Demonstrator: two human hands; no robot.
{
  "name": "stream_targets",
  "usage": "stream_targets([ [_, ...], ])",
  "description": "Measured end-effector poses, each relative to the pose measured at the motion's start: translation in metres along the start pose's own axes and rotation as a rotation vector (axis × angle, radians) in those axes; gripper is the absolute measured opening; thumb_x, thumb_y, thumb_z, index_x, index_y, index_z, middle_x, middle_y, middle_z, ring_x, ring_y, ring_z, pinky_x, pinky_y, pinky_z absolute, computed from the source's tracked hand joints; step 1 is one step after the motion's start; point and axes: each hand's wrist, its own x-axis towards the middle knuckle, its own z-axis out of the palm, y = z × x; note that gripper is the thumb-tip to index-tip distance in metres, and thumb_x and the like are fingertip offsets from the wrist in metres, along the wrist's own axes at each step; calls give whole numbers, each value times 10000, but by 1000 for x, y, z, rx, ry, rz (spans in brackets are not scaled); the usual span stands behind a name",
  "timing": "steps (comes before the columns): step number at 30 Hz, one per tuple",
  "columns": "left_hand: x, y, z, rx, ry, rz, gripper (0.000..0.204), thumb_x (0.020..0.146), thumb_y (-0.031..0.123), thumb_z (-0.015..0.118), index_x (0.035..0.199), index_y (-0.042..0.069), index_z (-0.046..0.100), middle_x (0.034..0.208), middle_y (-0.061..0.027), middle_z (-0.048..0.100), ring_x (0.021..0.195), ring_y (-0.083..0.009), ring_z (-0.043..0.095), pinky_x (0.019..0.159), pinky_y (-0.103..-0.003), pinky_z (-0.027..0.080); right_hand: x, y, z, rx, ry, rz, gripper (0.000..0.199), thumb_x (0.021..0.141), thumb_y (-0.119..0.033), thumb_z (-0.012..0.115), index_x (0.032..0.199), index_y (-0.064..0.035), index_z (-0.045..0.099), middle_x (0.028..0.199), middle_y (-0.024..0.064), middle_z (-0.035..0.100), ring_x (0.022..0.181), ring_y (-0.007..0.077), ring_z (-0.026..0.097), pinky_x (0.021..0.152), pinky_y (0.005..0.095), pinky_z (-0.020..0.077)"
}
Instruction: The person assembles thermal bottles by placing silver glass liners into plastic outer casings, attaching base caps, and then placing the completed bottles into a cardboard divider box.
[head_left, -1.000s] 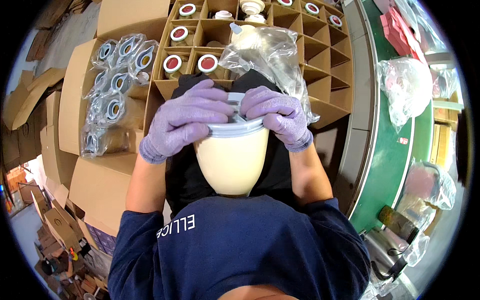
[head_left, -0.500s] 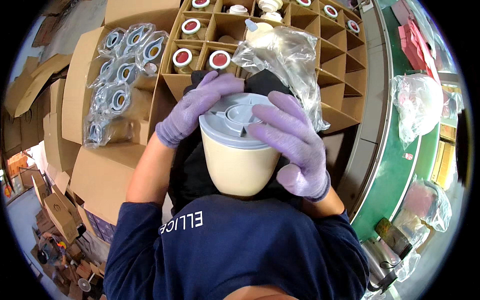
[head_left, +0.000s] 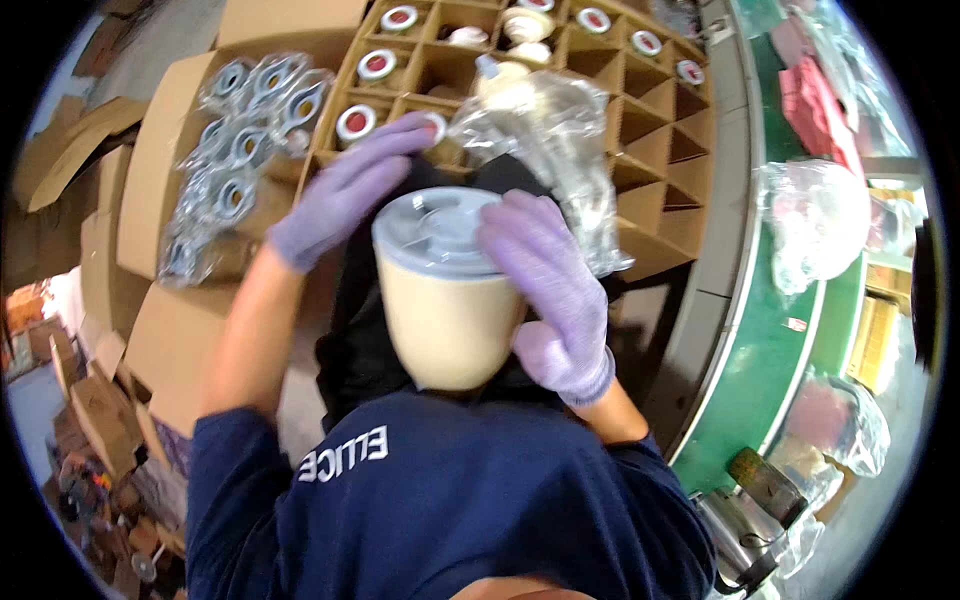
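Observation:
A cream tapered container (head_left: pixel 445 325) with a grey-blue round lid (head_left: pixel 420 225) stands upright on the black cloth (head_left: pixel 355 320) over my lap. My right hand (head_left: pixel 555 290), in a purple glove, lies against the lid's right side with fingers stretched out, thumb apart near the container's wall. Away from the container, my left hand (head_left: pixel 345 195), gloved alike, reaches forward with extended fingers. Its fingertips overlap a red-and-white bottle top (head_left: pixel 434 127) in the divided carton (head_left: pixel 640 165); whether they touch it cannot be made out. Nothing shows in the left hand.
In the carton's cells stand several bottles with red-and-white tops (head_left: pixel 377 64). A crumpled clear plastic bag (head_left: pixel 565 130) lies over its dividers. To the left, an open carton (head_left: pixel 165 165) holds bagged grey-blue lids (head_left: pixel 248 143). A green conveyor (head_left: pixel 735 400) runs along the right.
My left hand has left the lid and moved left and forward to the carton's near bottles. My right hand's spread fingers have come together against the lid. The container appears shifted slightly left.

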Motion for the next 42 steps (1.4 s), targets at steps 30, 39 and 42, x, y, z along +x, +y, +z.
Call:
stream_targets([
  [30,-8,70,31,261,-202,-301,518,1000,359,481,1332,-25,585,1383,-249,565,1326,-351,524,1156,-471,334,-17,67,14,478,159,252,449,1063,-326,401,1050,22,684,1145,197,679,1129,331,621,1095,474,391],
  [39,-7,17,30,319,-130,238,450,1039,214,376,1423,28,522,1496,-156,494,1448,-385,361,1212,-499,176,-20,58,8,367,102,361,711,1003,-585,447,1384,7,551,1419,227,548,1349,401,495,1168,440,345],
  [42,-5,-45,5,521,-171,86,471,1052,199,360,1457,-10,482,1560,-210,416,1477,-388,323,1216,-482,179,-6,6,-12,108,-109,169,703,1011,-582,435,1377,6,560,1415,212,559,1327,392,518,1150,450,364],
])
